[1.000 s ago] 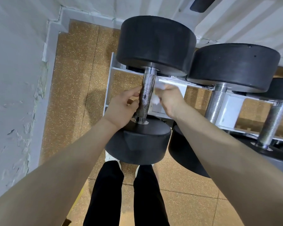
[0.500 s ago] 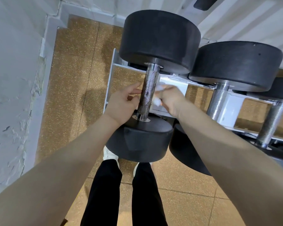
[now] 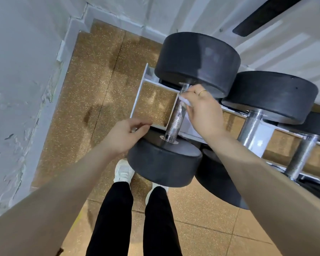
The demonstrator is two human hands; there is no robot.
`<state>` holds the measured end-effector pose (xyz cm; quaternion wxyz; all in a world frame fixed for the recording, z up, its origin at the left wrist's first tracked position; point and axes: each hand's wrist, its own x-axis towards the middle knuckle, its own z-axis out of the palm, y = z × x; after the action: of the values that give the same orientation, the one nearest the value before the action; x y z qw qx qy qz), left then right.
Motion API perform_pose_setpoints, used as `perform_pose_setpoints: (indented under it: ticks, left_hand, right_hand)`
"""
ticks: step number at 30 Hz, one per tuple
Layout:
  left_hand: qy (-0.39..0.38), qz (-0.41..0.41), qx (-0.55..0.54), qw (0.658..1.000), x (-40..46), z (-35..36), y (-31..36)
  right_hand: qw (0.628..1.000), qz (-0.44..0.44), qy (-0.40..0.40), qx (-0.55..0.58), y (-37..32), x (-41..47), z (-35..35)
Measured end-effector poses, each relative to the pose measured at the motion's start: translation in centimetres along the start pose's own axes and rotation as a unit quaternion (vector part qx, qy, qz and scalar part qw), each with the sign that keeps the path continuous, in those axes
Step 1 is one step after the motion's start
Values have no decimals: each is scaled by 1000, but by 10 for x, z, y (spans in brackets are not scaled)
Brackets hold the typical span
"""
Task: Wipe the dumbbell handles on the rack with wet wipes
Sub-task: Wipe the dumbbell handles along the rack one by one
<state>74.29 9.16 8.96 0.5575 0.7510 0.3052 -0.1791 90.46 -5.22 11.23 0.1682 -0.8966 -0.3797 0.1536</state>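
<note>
White wet wipe (image 3: pixel 185 101) pinched against handle (image 3: pixel 176 119) in right hand (image 3: pixel 204 112); left hand (image 3: pixel 125 134) loose, empty.

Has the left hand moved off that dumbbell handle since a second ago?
Yes. The left hand was touching the handle of the nearest dumbbell; now it has drawn away to the left, toward the wall side, apart from the bar, fingers loosely curled by the rack's white rail.

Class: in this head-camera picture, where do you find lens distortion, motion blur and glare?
Head view: wide-angle bending curves the white wall corner and stretches both forearms; the bare left hand has smeared fingers, motion blur; the knurled steel dumbbell handle shows bright glints; the right hand pressing the white wet wipe looks fairly sharp.
</note>
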Motion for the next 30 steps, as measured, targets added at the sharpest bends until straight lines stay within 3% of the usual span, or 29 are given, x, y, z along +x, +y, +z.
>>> perform_pose_setpoints:
  ticks: [4,7,9,11,15,16,18,21,23,26,30]
  left_hand:
    - [-11,-2,0,1000,1,3,-3]
    - [1,-10,-14,1000,3,6,-5]
    - [5,-14,-6,1000,2,7,-3]
    - [4,-6,14,1000,2,6,-2]
    - [2,11,54,999,1,5,0]
    - [2,13,55,998,1,5,0]
    - [1,15,57,998,2,6,-1]
    - [7,21,59,998,1,7,-2]
    - [15,24,55,998,0,8,-1]
    - [18,20,53,998,-1,9,3]
    - [-2,13,49,999,3,10,5]
  right_hand:
    - [985,-27,-112,-126,-16,-2,10]
    - [930,-114,-268,-224,-36,-16,16]
    - [898,-135,-321,-270,-44,-14,12]
    - [893,-137,-300,-307,-46,1,8]
    - [899,-83,-175,-391,-50,37,0]
    - [898,-77,-172,-398,-51,39,-3]
    - [883,-73,-238,-398,-57,29,-1]
    - [871,-118,-347,-327,-61,10,7]
    - [863,-157,-372,-302,-67,8,8]
    - [865,-163,-318,-353,-69,26,7]
    - [910,-54,-226,-343,-61,41,3]
